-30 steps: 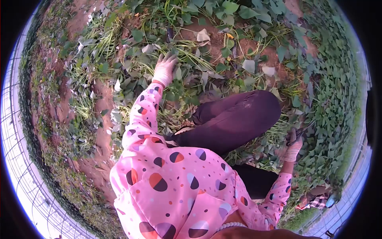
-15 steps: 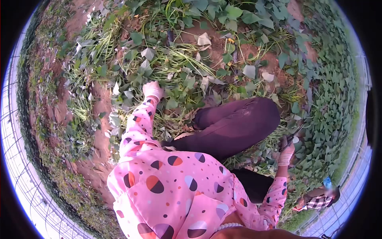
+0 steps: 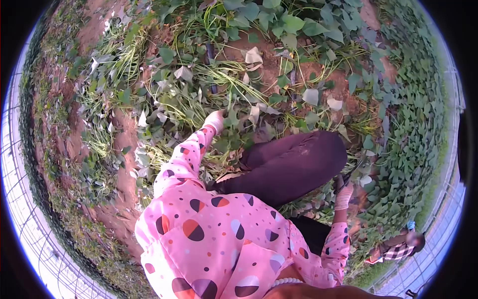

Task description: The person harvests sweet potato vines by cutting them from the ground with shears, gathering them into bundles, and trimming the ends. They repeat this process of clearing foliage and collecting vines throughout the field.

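My left hand point(image 3: 215, 122), in a pale glove, is down among green leafy vines point(image 3: 234, 132) in front of my bent knee. Its fingers curl into the foliage; leaves hide the tips and whatever they grip. Off to the right, beside my thigh, my gloved right hand point(image 3: 343, 193) is closed round a dark, thin-bladed tool like scissors point(image 3: 352, 172). The blades point up and to the right, over the plants. Cut-looking pale stems point(image 3: 241, 82) lie in a bundle just ahead of my left hand.
My dark-trousered leg point(image 3: 294, 164) is folded between my hands. Reddish soil point(image 3: 127, 149) shows in strips among wilted leaves. Dense green plants point(image 3: 413, 139) grow to the right. Another person point(image 3: 398, 246) is low among the plants at lower right. A wire fence point(image 3: 20, 219) curves along the left edge.
My left hand has moved right and slightly down, deeper into the leaves near my knee. My right hand, with the dark tool, has shifted left, closer to my leg.
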`<state>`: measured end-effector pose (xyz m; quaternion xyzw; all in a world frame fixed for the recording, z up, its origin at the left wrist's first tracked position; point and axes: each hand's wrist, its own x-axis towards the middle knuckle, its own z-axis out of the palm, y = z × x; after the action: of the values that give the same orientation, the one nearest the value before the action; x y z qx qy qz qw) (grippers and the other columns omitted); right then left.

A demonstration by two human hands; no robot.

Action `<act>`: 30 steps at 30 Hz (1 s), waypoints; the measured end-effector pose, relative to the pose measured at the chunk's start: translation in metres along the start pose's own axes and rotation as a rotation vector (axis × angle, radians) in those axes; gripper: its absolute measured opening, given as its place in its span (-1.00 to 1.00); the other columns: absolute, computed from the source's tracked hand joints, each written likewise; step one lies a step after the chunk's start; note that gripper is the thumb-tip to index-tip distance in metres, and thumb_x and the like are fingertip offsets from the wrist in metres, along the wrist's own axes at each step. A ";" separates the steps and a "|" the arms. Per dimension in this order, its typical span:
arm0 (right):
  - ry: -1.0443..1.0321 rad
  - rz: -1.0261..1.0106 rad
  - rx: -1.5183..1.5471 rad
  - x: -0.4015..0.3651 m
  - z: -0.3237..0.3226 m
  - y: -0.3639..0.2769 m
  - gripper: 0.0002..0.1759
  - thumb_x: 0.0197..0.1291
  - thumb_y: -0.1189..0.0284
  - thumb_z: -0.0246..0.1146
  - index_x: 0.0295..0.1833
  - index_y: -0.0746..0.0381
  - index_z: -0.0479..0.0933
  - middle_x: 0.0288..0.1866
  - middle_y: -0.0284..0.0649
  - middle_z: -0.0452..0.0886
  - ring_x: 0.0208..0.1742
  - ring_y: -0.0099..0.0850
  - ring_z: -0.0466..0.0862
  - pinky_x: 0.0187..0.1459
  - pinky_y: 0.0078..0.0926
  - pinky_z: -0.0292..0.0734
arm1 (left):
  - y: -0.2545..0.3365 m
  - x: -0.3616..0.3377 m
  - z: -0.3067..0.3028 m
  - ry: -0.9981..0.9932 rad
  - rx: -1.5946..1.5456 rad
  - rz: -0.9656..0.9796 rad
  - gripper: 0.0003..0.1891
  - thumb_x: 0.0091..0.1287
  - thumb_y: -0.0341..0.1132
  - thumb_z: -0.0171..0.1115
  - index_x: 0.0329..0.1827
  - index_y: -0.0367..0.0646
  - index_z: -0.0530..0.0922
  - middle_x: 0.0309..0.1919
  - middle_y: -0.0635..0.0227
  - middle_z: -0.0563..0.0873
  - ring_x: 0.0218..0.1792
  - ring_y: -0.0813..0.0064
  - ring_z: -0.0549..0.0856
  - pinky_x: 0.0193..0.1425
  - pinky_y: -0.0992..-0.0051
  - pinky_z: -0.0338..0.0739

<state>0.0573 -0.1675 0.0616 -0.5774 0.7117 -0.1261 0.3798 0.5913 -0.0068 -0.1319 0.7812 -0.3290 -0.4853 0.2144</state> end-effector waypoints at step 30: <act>-0.171 -0.300 -0.367 0.001 0.050 0.010 -0.69 0.23 0.32 0.15 -0.07 0.34 0.55 -0.20 -0.03 0.67 -0.23 -0.19 0.65 -0.16 -0.40 0.51 | 0.042 0.013 -0.038 0.827 0.383 0.297 -0.78 0.05 -0.09 0.27 -0.37 0.01 0.69 -0.48 0.23 0.63 -0.32 0.15 0.66 -0.24 0.23 0.53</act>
<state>0.0846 -0.1523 0.0207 -0.7445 0.5942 -0.0004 0.3044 0.6164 -0.0445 -0.0954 0.8787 -0.4078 -0.0286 0.2467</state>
